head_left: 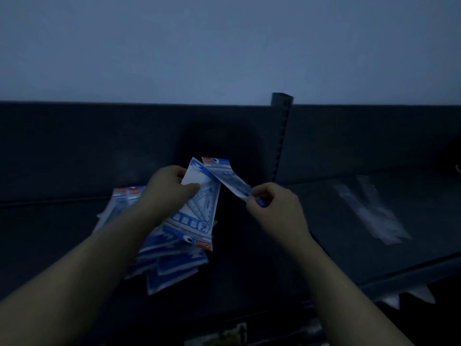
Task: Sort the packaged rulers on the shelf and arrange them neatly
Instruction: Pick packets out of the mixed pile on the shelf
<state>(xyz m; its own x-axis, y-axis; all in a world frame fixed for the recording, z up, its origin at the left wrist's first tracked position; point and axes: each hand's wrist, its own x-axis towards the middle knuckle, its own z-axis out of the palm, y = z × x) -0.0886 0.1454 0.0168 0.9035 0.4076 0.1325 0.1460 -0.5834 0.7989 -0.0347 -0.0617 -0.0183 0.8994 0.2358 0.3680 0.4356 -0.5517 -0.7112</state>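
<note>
Hands each holding a packaged ruler above a dark shelf.

Left hand [169,186] grips a wide blue-and-white set-square packet [197,211]; right hand [272,208] pinches the lower end of a narrow blue-and-white ruler packet [224,177], the two packets touching at their tops. Beneath lies a loose pile of blue-and-white packets [169,265] on the dark metal shelf [50,233]; clear plastic sleeves [374,216] lie well apart, to the right.
</note>
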